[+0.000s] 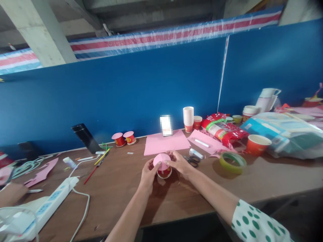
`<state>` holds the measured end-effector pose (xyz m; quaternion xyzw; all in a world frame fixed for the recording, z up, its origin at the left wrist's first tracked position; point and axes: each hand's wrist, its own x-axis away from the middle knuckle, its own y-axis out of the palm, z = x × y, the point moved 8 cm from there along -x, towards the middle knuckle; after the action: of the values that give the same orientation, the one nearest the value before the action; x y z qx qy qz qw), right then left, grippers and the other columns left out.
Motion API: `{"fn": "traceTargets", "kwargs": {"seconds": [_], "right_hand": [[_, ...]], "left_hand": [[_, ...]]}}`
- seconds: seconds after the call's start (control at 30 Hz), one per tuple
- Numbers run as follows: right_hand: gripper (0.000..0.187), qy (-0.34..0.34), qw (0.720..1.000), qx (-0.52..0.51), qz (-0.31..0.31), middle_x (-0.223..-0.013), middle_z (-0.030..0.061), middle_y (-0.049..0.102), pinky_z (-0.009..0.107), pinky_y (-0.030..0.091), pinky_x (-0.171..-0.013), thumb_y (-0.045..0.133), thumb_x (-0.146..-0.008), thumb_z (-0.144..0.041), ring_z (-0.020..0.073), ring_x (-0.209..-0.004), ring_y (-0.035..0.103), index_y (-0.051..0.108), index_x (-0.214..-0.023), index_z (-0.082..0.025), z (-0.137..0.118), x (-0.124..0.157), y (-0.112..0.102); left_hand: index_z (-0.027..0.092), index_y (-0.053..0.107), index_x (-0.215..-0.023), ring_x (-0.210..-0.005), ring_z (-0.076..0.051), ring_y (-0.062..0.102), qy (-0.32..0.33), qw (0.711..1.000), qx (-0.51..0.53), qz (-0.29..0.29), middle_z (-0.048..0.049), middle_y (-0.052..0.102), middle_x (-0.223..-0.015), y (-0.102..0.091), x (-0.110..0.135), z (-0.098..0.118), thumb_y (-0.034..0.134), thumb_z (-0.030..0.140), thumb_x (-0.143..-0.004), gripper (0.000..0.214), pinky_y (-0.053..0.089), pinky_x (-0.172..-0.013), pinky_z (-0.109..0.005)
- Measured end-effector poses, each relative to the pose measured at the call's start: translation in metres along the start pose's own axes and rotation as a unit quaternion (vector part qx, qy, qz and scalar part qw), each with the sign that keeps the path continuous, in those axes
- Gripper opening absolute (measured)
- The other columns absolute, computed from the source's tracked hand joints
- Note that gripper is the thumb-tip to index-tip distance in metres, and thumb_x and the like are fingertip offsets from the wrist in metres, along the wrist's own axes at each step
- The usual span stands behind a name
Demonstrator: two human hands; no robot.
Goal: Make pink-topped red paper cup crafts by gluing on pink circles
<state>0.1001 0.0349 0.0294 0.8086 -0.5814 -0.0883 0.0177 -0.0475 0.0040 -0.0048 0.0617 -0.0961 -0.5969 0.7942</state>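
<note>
Pink disc (161, 158) held over red cup (165, 173), just nearside of pink sheets (161, 143); disc edges pinched in closed grip of left hand (149, 172) and right hand (180, 163), presumably for steadiness

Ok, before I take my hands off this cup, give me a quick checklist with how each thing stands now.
1. Upturned cup topped by the pink circle: ok.
2. Both hands on the circle: ok, left hand and right hand touch it at opposite sides.
3. Circle stuck down: cannot tell; any glue underneath is hidden.
4. Scissors well away from the right forearm: not ok, they lie close beside it.
5. Glue stick nearby: ok, just beyond the scissors.
6. Two pink-topped cups clear of the hands: ok, near the partition.
</note>
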Motion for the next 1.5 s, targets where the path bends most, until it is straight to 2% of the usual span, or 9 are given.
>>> {"fn": "traceTargets", "kwargs": {"seconds": [0.2, 0.5, 0.67, 0.83, 0.97, 1.2, 1.5], "right_hand": [[0.045, -0.057, 0.996, 0.072, -0.009, -0.107, 0.0068, 0.058, 0.035, 0.044, -0.087, 0.069, -0.064, -0.024, 0.0203, -0.100, 0.055, 0.051, -0.105, -0.018, -0.005, 0.000, 0.001], [0.046, -0.050, 0.995, 0.088, -0.016, -0.108, 0.0065, 0.057, 0.034, 0.046, -0.087, 0.069, -0.067, -0.027, 0.0196, -0.101, 0.055, 0.049, -0.107, -0.019, -0.003, -0.001, 0.003], [0.066, -0.060, 0.995, 0.030, -0.078, -0.116, 0.0090, 0.054, 0.035, 0.046, -0.089, 0.076, -0.061, -0.033, 0.0221, -0.106, 0.054, 0.045, -0.117, -0.019, -0.001, 0.004, 0.006], [0.087, -0.069, 0.991, 0.041, -0.103, -0.123, 0.0079, 0.051, 0.034, 0.047, -0.085, 0.080, -0.054, -0.024, 0.0217, -0.103, 0.056, 0.035, -0.129, -0.023, 0.005, 0.011, 0.011], [0.078, -0.102, 0.985, 0.112, -0.076, -0.117, 0.0060, 0.055, 0.033, 0.045, -0.086, 0.076, -0.056, -0.020, 0.0212, -0.102, 0.054, 0.040, -0.126, -0.021, 0.006, 0.013, 0.012], [0.064, -0.095, 0.959, 0.265, -0.009, -0.098, 0.0025, 0.062, 0.029, 0.045, -0.070, 0.071, -0.062, -0.027, 0.0173, -0.078, 0.057, 0.046, -0.121, -0.023, 0.017, 0.015, 0.008], [0.061, -0.092, 0.946, 0.310, -0.002, -0.103, 0.0046, 0.061, 0.030, 0.044, -0.071, 0.070, -0.063, -0.033, 0.0191, -0.082, 0.057, 0.048, -0.119, -0.023, 0.017, 0.015, 0.008]], "left_hand": [[0.016, 0.058, -0.106, -0.087, -0.021, 0.064, 0.001, 1.000, -0.004, -0.001, -0.0117, 0.066, -0.103, 0.001, 0.001, 0.001, 0.077, 0.036, -0.060, 0.054, 0.050, -0.080, -0.034], [0.016, 0.058, -0.107, -0.086, -0.020, 0.064, 0.002, 1.000, -0.004, -0.003, -0.0111, 0.067, -0.100, 0.000, 0.001, 0.001, 0.077, 0.037, -0.060, 0.054, 0.050, -0.080, -0.035], [0.015, 0.059, -0.106, -0.083, -0.020, 0.064, 0.008, 1.000, -0.004, -0.003, -0.0105, 0.067, -0.096, -0.001, 0.000, 0.001, 0.077, 0.039, -0.058, 0.057, 0.050, -0.077, -0.033], [0.015, 0.057, -0.109, -0.085, -0.020, 0.064, 0.015, 1.000, 0.012, -0.016, -0.0101, 0.066, -0.098, -0.002, -0.001, 0.000, 0.075, 0.043, -0.060, 0.059, 0.049, -0.078, -0.032], [0.017, 0.054, -0.111, -0.088, -0.018, 0.062, 0.008, 0.999, 0.034, -0.017, -0.0101, 0.063, -0.106, -0.005, 0.000, -0.002, 0.071, 0.044, -0.065, 0.056, 0.048, -0.080, -0.032], [0.017, 0.053, -0.114, -0.099, -0.021, 0.058, 0.062, 0.997, 0.035, -0.033, -0.0107, 0.060, -0.111, 0.004, 0.011, 0.006, 0.071, 0.038, -0.066, 0.056, 0.044, -0.088, -0.034], [0.016, 0.052, -0.113, -0.098, -0.021, 0.057, 0.063, 0.998, -0.004, -0.002, -0.0111, 0.060, -0.110, 0.005, 0.009, 0.006, 0.075, 0.030, -0.060, 0.059, 0.044, -0.086, -0.034]]}}
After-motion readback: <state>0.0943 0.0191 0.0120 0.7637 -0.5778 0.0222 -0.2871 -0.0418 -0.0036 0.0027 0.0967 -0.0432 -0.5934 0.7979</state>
